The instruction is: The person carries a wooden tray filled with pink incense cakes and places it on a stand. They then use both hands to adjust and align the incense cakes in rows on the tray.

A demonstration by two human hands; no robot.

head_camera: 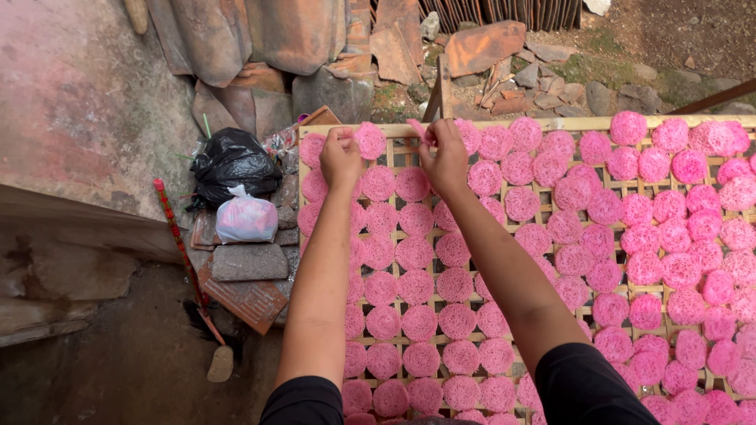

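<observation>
Both arms stretch over a bamboo lattice rack [598, 123] toward its far left corner, where the laying-out of round pink discs looks to be at the placing step. The left hand [340, 157] has its grip pressed together on the edge of one pink disc [370, 140], which sits right at the far edge of the rack, just beside the corner. The right hand [446, 157] pinches a smaller pink piece [417, 129] between thumb and fingertips, raised slightly above the far rail; whether it is a whole disc seen edge-on or a folded one cannot be told. The rack is woven of pale split strips in open squares, and the discs lie on it in close rows, many touching or overlapping at the rims. Each disc is flat, roughly circular and finely stringy on top, like a mat of thin pressed threads, bright pink with paler patches. A bare stretch of lattice shows between the two hands, so the next move probably calls for setting each piece down flat there without bending it or disturbing its neighbours. Past the left edge of the rack, a black plastic bag [231, 161] and a white one [246, 219] rest on grey bricks, with a red-handled tool [183, 248] lying on the wet ground and broken clay roof tiles [268, 35] heaped beyond.
</observation>
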